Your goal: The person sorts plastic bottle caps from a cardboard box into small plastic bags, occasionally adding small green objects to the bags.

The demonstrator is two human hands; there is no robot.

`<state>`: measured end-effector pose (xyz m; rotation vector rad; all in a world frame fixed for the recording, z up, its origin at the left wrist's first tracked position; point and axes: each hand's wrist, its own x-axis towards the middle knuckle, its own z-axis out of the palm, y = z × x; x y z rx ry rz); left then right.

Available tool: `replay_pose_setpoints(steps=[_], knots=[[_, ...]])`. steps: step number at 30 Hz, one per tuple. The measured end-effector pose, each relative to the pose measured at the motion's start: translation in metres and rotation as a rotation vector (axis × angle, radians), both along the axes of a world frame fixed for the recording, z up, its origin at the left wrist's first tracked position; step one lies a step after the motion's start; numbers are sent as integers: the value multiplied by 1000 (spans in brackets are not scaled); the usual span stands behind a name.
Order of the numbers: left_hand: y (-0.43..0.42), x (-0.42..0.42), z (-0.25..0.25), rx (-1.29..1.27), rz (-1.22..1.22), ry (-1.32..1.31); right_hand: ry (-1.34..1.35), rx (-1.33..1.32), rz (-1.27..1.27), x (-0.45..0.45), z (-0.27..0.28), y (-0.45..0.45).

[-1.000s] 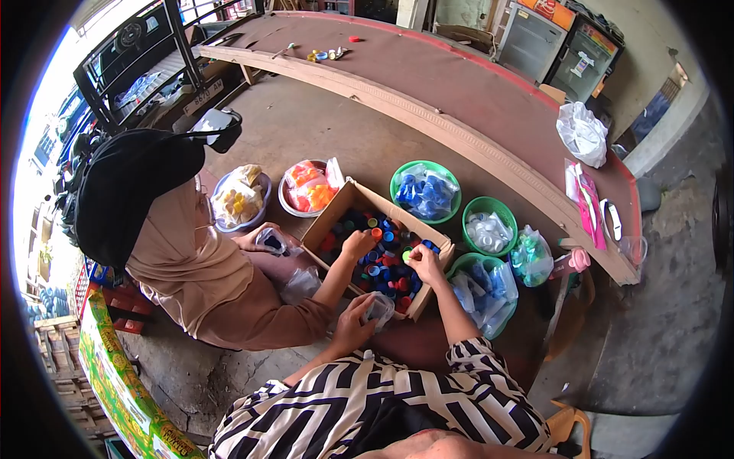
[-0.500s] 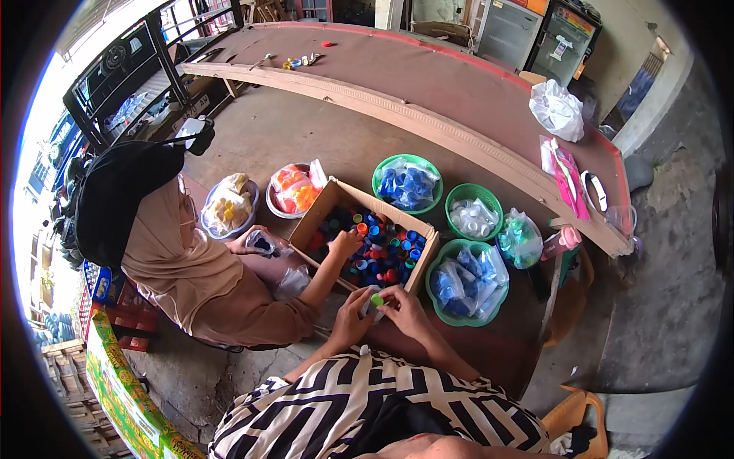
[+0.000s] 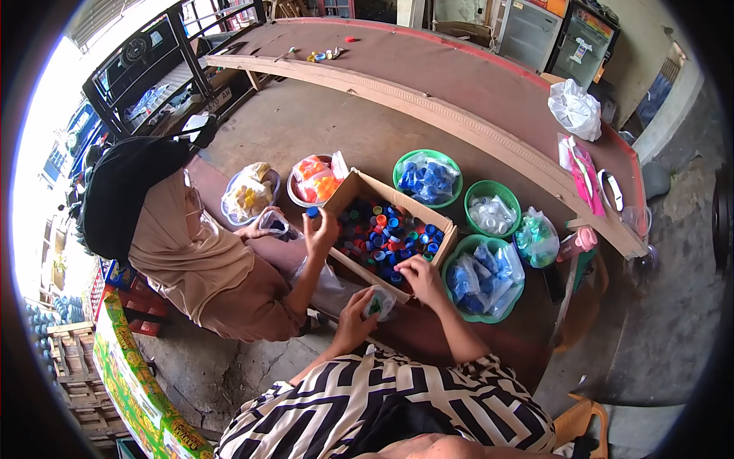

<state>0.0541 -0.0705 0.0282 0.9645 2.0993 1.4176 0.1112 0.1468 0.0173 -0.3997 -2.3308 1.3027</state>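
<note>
Facing the cardboard box (image 3: 348, 190) from its left, a co-worker (image 3: 195, 249) was seen with a plastic bag (image 3: 275, 222) gripped in one hand (image 3: 251, 232) and a blue cap (image 3: 312, 213) pinched in the other hand (image 3: 322, 234), which was held up beside the box's left edge. Beyond that edge were set a lilac basin (image 3: 278, 184) and, nearer the box, a white basin (image 3: 295, 196); bagged yellowish and orange-red pieces were held in them, apparently grouped by colour.

Just in front of the box, a clear bag (image 3: 381, 303) with something green inside was grasped by the fingers of the left hand (image 3: 353, 321), probably so close to the box for a short reach. Inside the box, loose caps (image 3: 382, 237) of mixed colours were heaped, likely confined by its walls against rolling. At the box's near right corner the right hand (image 3: 423, 278) was poised, its fingertips drawn together; whether a cap was pinched there could not be told.

Behind the box's right half was placed a green basket (image 3: 395, 180) of bagged blue pieces; farther right of the box, a smaller basket (image 3: 469, 200) of whitish ones. Just beside the box's right side was stood a scalloped basin (image 3: 497, 316) of light-blue bags, seemingly arranged within arm's reach.
</note>
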Motion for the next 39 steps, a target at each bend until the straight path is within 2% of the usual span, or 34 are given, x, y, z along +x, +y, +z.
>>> replay_pose_setpoints(steps=[1, 4, 5, 8, 10, 11, 14, 17, 21, 23, 25, 27, 29, 33, 35, 37, 39], knots=[[-1, 0, 0, -7, 6, 4, -39, -13, -22, -7, -6, 12], [-2, -2, -3, 35, -8, 61, -144, 187, -80, -37, -57, 54], [-1, -3, -4, 38, -4, 60, -237, 250, -112, -46, -61, 61], [1, -5, -3, 62, -16, 18, -301, 331, -124, -71, -84, 84], [4, -9, -2, 88, -40, -11, -494, 491, -152, -84, -88, 92], [5, -11, -2, 89, -39, -11, -494, 492, -151, -90, -91, 95], [8, -17, -3, 53, -37, -92, -700, 708, -151, -106, -127, 108], [13, -24, -7, 61, -40, -94, -671, 810, -158, -111, -136, 110], [21, -34, -7, 57, -35, -121, -595, 701, -194, -100, -128, 111], [26, -37, -5, 57, -37, -146, -586, 394, -138, -95, -115, 113], [30, -40, -4, 24, -65, -129, -529, 323, -152, -89, -109, 112], [35, -41, -3, 29, -68, -145, -333, 141, -92, -86, -104, 111], [39, -42, -4, 36, -66, -160, -269, -28, -53, -76, -71, 94], [45, -41, -13, 51, -46, -148, 56, -227, 147, -40, -17, 39], [45, -40, -17, 71, -30, -155, -8, -128, 276, -21, 8, 19], [45, -38, -18, 103, -16, -128, -121, 67, 340, -6, 11, 4], [45, -37, -21, 106, -32, -108, -77, 221, 356, -2, 3, -2]])
